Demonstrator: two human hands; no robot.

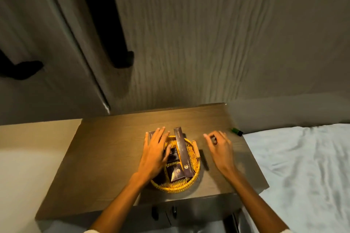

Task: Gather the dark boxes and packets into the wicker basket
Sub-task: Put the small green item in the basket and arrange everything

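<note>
Head view only. Wicker basket (177,185) sits near the middle of the wooden counter (106,157), toward its near edge. Inside it lie several dark packets: a long box (182,152) with its long axis running away from the person, its far end sticking out over the far rim, and a square packet (177,172) flat on the basket floor nearer the person.

The left hand (154,154) lies palm down over the left part of the basket, fingers spread and fairly straight; its grip is open and I cannot see it closed on anything, though the fingertips reach a dark box (152,133) that lies on the counter just beyond the far-left rim. That box looks to be the piece not yet in the basket.

The right hand (219,147) hovers to the right of the basket, apart from it, fingers loosely curled with thumb and forefinger close together; whether it pinches something small I cannot tell.

By my judgement, the left hand is far nearer the outlying box, which lies forward of its palm, so drawing it back toward the person over the rim would bring it in.
</note>
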